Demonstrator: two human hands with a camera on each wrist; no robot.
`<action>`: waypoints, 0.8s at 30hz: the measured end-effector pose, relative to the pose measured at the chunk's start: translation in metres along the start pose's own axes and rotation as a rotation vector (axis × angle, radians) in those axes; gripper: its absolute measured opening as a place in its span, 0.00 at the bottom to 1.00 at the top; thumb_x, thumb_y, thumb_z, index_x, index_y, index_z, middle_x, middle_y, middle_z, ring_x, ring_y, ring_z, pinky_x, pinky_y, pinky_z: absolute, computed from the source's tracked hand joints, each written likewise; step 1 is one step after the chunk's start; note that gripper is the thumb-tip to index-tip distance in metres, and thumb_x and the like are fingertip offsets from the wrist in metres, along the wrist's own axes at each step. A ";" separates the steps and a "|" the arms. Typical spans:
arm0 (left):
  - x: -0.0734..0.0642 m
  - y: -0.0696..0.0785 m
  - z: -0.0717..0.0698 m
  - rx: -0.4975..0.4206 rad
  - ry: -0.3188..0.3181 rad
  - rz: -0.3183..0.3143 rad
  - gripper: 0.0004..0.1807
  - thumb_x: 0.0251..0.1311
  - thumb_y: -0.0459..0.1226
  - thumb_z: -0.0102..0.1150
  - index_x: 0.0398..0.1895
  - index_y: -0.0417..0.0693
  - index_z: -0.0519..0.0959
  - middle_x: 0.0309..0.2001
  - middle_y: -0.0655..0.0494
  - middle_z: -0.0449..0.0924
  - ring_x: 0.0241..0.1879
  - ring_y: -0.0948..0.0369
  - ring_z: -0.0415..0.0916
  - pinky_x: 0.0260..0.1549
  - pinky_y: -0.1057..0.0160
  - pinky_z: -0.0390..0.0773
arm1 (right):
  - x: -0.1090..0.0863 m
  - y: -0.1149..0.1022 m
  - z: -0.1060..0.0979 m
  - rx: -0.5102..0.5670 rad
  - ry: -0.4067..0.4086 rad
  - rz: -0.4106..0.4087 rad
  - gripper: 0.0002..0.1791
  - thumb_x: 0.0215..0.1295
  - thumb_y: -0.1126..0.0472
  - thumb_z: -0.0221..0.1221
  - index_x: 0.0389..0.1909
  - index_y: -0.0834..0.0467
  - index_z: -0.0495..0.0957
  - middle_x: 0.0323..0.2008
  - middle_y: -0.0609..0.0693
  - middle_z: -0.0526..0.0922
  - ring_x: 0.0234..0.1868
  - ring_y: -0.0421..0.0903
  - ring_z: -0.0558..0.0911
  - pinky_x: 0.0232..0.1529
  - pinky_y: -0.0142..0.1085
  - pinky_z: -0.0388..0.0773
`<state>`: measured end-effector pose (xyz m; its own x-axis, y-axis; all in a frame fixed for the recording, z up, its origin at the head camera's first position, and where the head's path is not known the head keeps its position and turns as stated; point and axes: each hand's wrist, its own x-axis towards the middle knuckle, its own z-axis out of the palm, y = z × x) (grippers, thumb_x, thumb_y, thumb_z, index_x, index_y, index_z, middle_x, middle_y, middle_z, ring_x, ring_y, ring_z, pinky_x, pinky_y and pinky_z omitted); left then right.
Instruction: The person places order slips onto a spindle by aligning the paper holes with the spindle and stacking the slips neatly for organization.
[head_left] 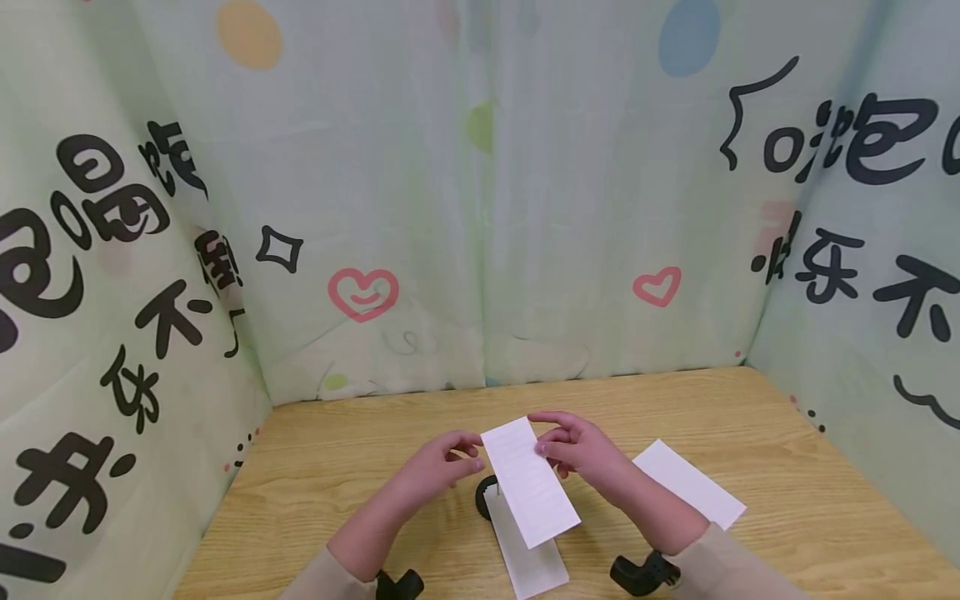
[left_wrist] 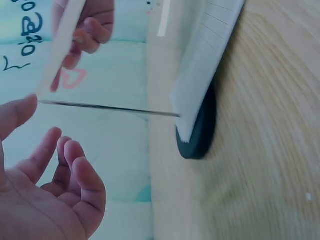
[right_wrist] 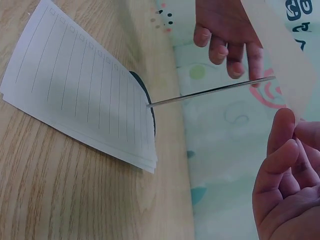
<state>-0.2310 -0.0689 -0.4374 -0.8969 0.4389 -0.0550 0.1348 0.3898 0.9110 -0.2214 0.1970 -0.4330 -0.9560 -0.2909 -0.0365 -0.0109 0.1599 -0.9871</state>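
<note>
A white paper sheet [head_left: 528,483] hangs tilted at the top of a thin metal spike [left_wrist: 110,107]. My right hand [head_left: 581,450] pinches its edge between thumb and fingers. At the opposite edge is my left hand [head_left: 446,467], its thumb at the sheet's corner in the left wrist view and its other fingers loosely spread. The spike rises from a round black base [left_wrist: 205,135]. Several lined sheets [right_wrist: 85,85] are stuck on it low down, lying slanted over the base onto the table. Whether the spike tip pierces the held sheet, I cannot tell.
Another white paper [head_left: 693,483] lies on the wooden table [head_left: 360,425], partly behind my right forearm. Printed curtains [head_left: 420,208] enclose the table at the back and both sides. A black strap mount [head_left: 643,575] sits at my right wrist.
</note>
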 end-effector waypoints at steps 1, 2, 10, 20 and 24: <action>0.000 0.002 0.000 -0.011 -0.007 0.000 0.22 0.64 0.43 0.64 0.58 0.44 0.76 0.48 0.52 0.77 0.43 0.57 0.76 0.38 0.56 0.76 | 0.000 0.000 0.001 -0.001 0.002 0.000 0.29 0.68 0.64 0.62 0.68 0.63 0.67 0.36 0.51 0.83 0.32 0.46 0.75 0.30 0.34 0.73; 0.001 0.004 0.000 -0.018 -0.012 -0.003 0.22 0.64 0.43 0.65 0.57 0.43 0.76 0.48 0.52 0.77 0.44 0.57 0.76 0.38 0.57 0.76 | 0.000 -0.001 0.001 -0.004 0.006 0.002 0.29 0.68 0.64 0.62 0.68 0.62 0.67 0.36 0.51 0.83 0.32 0.46 0.75 0.30 0.34 0.73; 0.005 0.015 0.009 -0.032 0.012 -0.034 0.22 0.65 0.47 0.62 0.56 0.44 0.77 0.43 0.53 0.77 0.42 0.54 0.75 0.38 0.55 0.76 | -0.001 -0.001 0.005 -0.009 0.009 0.011 0.28 0.67 0.64 0.62 0.67 0.62 0.68 0.37 0.52 0.83 0.32 0.47 0.76 0.30 0.34 0.73; 0.013 0.018 0.017 -0.043 0.083 -0.056 0.13 0.67 0.48 0.59 0.43 0.50 0.80 0.37 0.54 0.77 0.41 0.51 0.74 0.40 0.51 0.76 | -0.001 0.001 0.009 0.008 0.018 -0.002 0.28 0.70 0.64 0.60 0.68 0.64 0.65 0.36 0.52 0.82 0.31 0.46 0.77 0.29 0.34 0.73; 0.012 0.021 0.017 -0.055 0.110 -0.052 0.12 0.68 0.47 0.58 0.43 0.49 0.80 0.36 0.54 0.77 0.38 0.54 0.73 0.36 0.54 0.75 | -0.001 0.002 0.008 0.002 0.017 0.001 0.28 0.69 0.63 0.60 0.68 0.64 0.66 0.36 0.52 0.82 0.31 0.46 0.77 0.29 0.34 0.73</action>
<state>-0.2316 -0.0416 -0.4263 -0.9432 0.3266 -0.0602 0.0666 0.3634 0.9292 -0.2178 0.1899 -0.4357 -0.9609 -0.2747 -0.0345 -0.0098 0.1579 -0.9874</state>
